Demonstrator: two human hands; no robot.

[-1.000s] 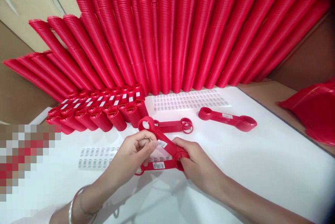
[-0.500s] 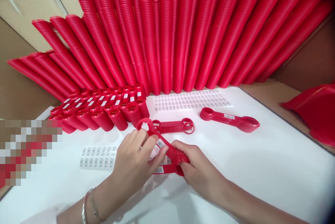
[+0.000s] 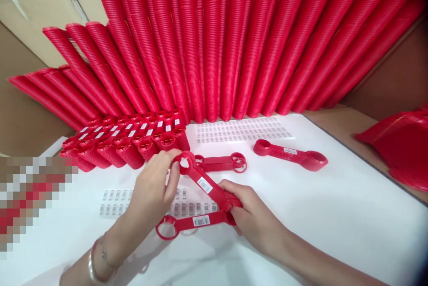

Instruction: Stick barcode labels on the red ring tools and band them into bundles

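Observation:
My right hand (image 3: 252,212) is closed around the ends of two red plastic double-ring strips that fan apart to the left. The upper double-ring strip (image 3: 216,191) carries a white barcode label on its bar. My left hand (image 3: 152,183) pinches its far ring between thumb and fingers. Below it, the lower double-ring strip (image 3: 182,223) also bears a barcode label, and its free ring hangs over the white table (image 3: 301,241). Beneath my hands lies a sheet of barcode labels (image 3: 115,209), partly covered by my left hand.
Another red double-ring strip (image 3: 217,162) lies just behind my hands. A short labelled stack (image 3: 287,151) rests to the right. Labelled stacks (image 3: 133,139) stand at left, before a wall of tall red stacks (image 3: 214,54). A second label sheet (image 3: 244,130) lies at the back.
My left hand has moved left and up from the label area to the far ring of the upper strip. Both labels and the lower strip's free ring now show. The right hand keeps its grip.

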